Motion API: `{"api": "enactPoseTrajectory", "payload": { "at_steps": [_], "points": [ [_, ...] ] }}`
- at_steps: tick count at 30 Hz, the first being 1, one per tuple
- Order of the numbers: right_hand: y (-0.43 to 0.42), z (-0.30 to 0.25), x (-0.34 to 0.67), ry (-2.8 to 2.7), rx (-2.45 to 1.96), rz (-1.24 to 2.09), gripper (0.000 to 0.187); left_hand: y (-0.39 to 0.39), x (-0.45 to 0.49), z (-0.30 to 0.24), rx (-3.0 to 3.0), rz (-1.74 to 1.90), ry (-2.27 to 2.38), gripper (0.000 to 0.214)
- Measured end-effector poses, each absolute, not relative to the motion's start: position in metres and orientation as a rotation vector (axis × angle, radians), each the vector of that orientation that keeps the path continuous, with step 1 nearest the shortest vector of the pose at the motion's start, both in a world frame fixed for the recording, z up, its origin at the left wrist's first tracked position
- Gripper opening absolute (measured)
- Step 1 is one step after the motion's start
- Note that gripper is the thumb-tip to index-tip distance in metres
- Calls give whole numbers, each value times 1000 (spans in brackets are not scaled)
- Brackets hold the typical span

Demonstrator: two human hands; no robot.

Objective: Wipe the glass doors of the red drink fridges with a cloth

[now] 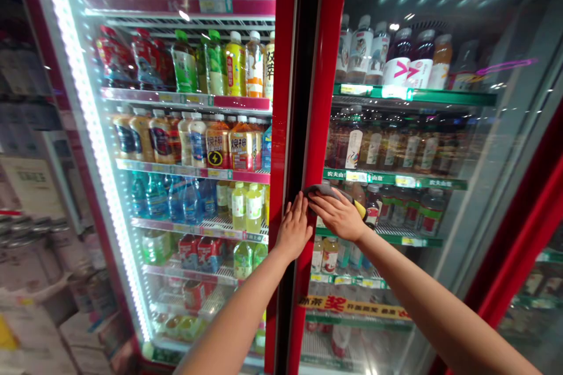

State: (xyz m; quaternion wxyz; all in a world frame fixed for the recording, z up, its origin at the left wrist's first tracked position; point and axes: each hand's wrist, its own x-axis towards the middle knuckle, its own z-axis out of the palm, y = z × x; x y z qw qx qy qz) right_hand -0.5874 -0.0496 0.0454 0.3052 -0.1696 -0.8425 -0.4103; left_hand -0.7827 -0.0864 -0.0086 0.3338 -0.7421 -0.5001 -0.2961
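So the cloth here is a dark gray one (323, 189) with a yellow patch at its 4 o'clock end, sitting a bit toward 4 o'clock from the center of the view. It's up against the right-hand drinks fridge, at the glass door (396, 134) and the inner edge of its red frame (331, 58). The right hand (338, 216) lies over it, fingers stretched out toward 10 o'clock and slightly fanned, looks more like pressing than pinching. Can't tell if the thumb is tucked round the far side.

The left hand (294, 231) is just beside it at 8 o'clock, no cloth that I can see, fingers long and nearly side by side, pointing up to 1 o'clock across the black gap (307, 70) and the frame's edge. Can't tell how hard it's leaning.

If this is wiping, which is how it reads to me, I'd spread the cloth flatter so palm and fingers all push evenly. Go along the frame in long 12-to-6 strokes, then overlap onto the glass. I'd use the left hand only to brace the door, and lift those bare fingertips off anything already wiped, or you're adding prints.
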Motion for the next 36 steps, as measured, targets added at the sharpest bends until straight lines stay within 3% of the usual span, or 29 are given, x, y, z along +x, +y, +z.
{"api": "enactPoseTrajectory", "payload": {
  "at_steps": [11,15,28,32,36],
  "points": [
    [-54,6,-576,-2319,-275,-1079,48,-103,-784,-61,-1889,-659,-1386,84],
    [-51,37,-561,-2249,-339,-1117,44,-99,-775,-24,-1885,-605,-1295,79],
    [-38,204,-561,-1903,-573,-1116,42,-75,-737,179,-1774,-740,-1239,81],
    [-39,205,-567,-1857,-625,-1034,44,-71,-730,182,-1742,-838,-1268,85],
    [-41,164,-565,-1908,-627,-1042,45,-73,-736,141,-1801,-802,-1252,88]
  ]
}}
